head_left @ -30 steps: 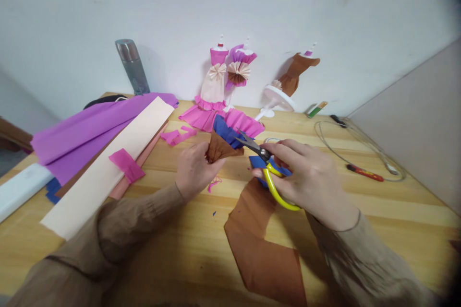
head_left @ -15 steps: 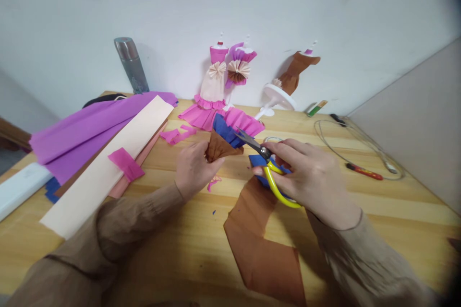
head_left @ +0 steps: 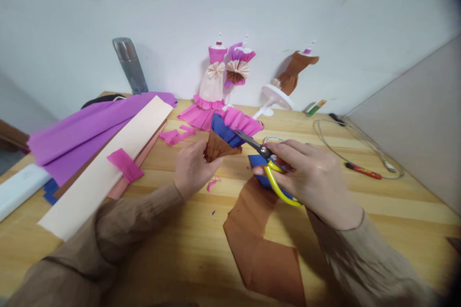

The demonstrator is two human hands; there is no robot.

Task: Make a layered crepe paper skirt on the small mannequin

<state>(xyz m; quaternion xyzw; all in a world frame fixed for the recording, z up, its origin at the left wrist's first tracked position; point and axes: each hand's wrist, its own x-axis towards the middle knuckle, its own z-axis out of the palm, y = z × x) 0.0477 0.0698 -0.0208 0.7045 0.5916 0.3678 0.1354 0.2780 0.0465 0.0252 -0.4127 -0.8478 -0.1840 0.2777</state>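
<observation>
My left hand point(head_left: 194, 167) pinches the narrow end of a gathered bundle of brown crepe paper point(head_left: 220, 147), with pleated blue crepe paper point(head_left: 226, 129) fanning out of its top. In my right hand point(head_left: 313, 177) are scissors point(head_left: 265, 152) with yellow handles and dark blades. The blades look closed, and their tips lie at the blue paper's right edge; whether they touch it I cannot tell. Below my right hand, a folded blue piece point(head_left: 260, 163) and a bent brown paper strip point(head_left: 259, 244) lie on the wooden table point(head_left: 180, 249).
Small dress forms in paper dresses stand along the wall: a pink-and-cream dress point(head_left: 212, 86), a purple one point(head_left: 238, 69) and a tilted brown one point(head_left: 297, 69). Paper sheets point(head_left: 108, 168) are piled left, near a flask point(head_left: 130, 64). A red-handled tool point(head_left: 363, 171) and cable point(head_left: 378, 148) lie right.
Almost nothing differs. The whole view has shifted very slightly; both hands keep their hold, and the scissor tips stay at the blue paper.
</observation>
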